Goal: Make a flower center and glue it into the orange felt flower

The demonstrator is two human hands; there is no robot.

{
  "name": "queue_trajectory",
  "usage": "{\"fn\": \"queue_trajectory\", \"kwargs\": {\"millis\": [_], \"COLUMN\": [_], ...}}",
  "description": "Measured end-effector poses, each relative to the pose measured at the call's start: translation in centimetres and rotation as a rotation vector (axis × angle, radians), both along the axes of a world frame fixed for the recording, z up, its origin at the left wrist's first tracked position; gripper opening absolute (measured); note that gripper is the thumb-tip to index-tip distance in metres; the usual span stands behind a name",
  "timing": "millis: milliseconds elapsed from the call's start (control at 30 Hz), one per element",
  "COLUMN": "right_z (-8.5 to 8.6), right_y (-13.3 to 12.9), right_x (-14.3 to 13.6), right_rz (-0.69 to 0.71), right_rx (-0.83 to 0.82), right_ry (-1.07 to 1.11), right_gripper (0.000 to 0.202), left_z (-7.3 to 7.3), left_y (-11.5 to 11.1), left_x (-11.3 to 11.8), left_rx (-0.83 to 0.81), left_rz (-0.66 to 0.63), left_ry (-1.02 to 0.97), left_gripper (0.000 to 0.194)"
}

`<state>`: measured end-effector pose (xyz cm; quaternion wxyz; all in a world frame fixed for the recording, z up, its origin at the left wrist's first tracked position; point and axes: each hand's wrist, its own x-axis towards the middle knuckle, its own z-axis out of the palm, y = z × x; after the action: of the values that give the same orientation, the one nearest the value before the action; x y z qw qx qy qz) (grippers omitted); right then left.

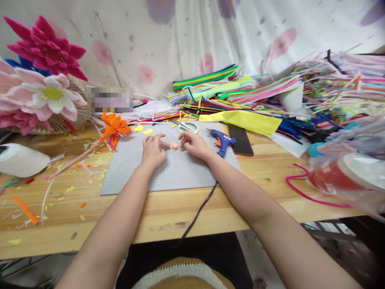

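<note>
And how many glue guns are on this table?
1: the blue glue gun, at the right edge of the grey mat, beside the right hand. Another could be hidden under the pipe cleaners.

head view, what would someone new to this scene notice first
Probably the big magenta flower at the upper left, above a pink-and-white one. Next, the bright bundles of fuzzy stems piled along the back and right of the wooden table. Then, mid-picture, a small orange-and-white piece on the gray mat, between the left hand and right hand.
</note>
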<state>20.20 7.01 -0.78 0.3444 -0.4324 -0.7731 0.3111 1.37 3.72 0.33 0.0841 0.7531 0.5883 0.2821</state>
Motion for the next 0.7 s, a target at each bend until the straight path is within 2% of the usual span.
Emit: {"fn": "queue_trajectory", "kwargs": {"millis": [367, 567, 700], "right_z": [0.08, 0.00, -0.06], "right_y": [-0.06, -0.05, 0.01], "right_x": [0.00, 0.05, 0.03], "right_rz": [0.000, 0.000, 0.007], "right_rx": [-0.009, -0.005, -0.003], "right_ry": [0.000, 0.004, 0.018], "right_gripper": [0.039, 0.039, 0.038], "left_z": [-0.18, 0.23, 0.14], "left_y": [0.07, -0.14, -0.16], "left_x": [0.04, 0.08, 0.14], "left_rx": [0.018, 0.068, 0.031], "left_rz": [-0.011, 0.057, 0.013], "left_ry": [-0.002, -0.031, -0.005], "left_gripper": [0.058, 0.055, 0.056]}}
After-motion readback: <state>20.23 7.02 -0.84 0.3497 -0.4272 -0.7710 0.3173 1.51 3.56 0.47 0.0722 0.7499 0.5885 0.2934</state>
